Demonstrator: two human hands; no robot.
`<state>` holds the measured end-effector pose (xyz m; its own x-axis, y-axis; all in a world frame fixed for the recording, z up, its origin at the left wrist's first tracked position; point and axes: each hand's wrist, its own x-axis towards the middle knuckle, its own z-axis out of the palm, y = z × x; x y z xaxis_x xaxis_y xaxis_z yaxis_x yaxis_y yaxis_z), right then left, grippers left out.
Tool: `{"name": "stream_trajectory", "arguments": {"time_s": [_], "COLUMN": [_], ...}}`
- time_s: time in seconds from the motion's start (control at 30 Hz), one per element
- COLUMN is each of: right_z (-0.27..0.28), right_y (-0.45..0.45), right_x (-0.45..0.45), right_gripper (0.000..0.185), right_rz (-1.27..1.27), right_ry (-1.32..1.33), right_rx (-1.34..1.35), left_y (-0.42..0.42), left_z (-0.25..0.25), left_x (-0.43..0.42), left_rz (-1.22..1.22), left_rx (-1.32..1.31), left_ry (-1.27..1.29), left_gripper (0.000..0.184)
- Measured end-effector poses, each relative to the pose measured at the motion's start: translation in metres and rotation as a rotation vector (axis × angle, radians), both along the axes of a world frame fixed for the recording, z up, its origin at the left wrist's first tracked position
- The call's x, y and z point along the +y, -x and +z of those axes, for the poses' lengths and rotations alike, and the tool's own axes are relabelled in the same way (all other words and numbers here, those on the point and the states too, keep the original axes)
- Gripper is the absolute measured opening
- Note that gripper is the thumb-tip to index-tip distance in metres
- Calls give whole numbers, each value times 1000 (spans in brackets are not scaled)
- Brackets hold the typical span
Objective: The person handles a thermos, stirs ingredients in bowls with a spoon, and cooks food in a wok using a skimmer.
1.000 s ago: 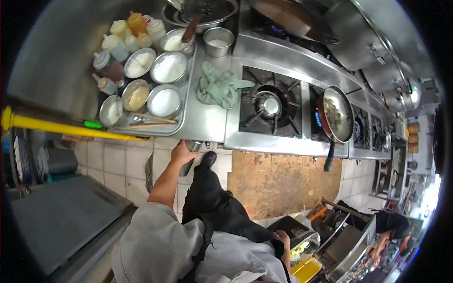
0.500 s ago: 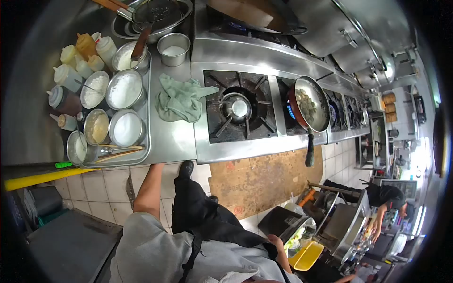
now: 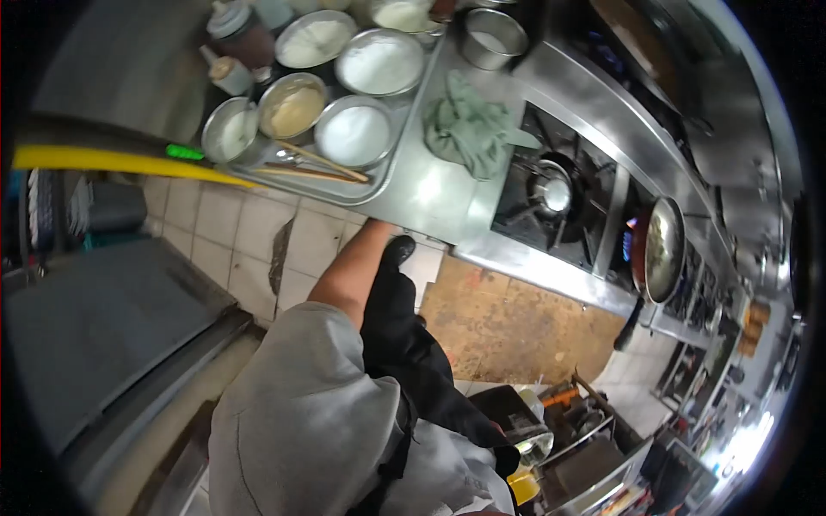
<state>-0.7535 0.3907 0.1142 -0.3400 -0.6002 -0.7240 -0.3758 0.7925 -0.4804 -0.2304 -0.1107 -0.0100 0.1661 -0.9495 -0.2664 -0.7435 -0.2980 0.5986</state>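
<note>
Left to right: tray (image 3: 385, 187) sits on the counter (image 3: 430, 202), wooden sticks (image 3: 324, 162) near its front rim. Your left forearm (image 3: 348, 271) runs up and disappears below the counter's front edge, which lies crosswise to it. Your left hand is hidden there; can't tell finger state. Green cloth (image 3: 469, 129) is up-right. Your right hand is out of view, fingers unknown; left arm's nearer.
</note>
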Motion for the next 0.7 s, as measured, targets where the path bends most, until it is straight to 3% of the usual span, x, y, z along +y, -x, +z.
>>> {"name": "stream_trajectory", "arguments": {"time_s": [0.2, 0.4, 0.47, 0.6, 0.7], "right_z": [-1, 35, 68, -8, -7], "right_y": [5, -18, -55, -13, -20], "right_x": [-45, -104, -142, -109, -124], "right_gripper": [44, 46, 47, 46, 45], "right_rz": [51, 64, 390, 304, 226], "right_ry": [-71, -118, -70, -83, -38], "right_rx": [-21, -9, 186, 140, 62], "left_y": [12, 7, 8, 11, 27], "left_z": [-17, -36, -42, -51, -58], "left_x": [-18, -11, 1, 3, 19], "left_rz": [54, 62, 61, 54, 48], "left_rx": [1, 35, 48, 79, 107], "left_ry": [66, 146, 174, 231, 263], "left_gripper": [59, 59, 59, 59, 59]}}
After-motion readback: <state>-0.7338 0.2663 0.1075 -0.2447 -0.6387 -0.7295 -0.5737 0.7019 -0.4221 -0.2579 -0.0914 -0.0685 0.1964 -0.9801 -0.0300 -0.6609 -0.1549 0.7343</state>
